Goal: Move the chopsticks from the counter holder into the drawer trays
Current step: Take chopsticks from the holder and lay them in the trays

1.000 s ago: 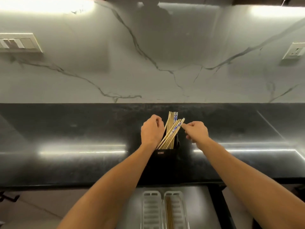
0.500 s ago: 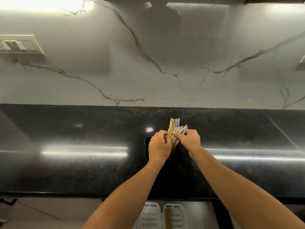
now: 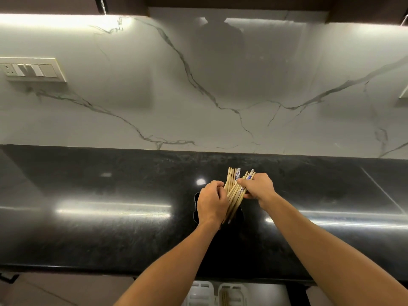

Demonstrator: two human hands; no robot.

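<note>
I am gathering the chopsticks (image 3: 234,192), which are standing fanned out in the dark holder (image 3: 239,218) on the black worktop (image 3: 110,230). My left hand (image 3: 212,204) is curling round the bundle from its left side. My right hand (image 3: 258,188) is pinching the few that are leaning rightward, near their patterned tops. Two white trays (image 3: 199,286) are showing below the worktop's front edge.

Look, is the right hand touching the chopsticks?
Touching. The head view shows the right hand with its fingers pinched around the chopsticks near their tops.
</note>
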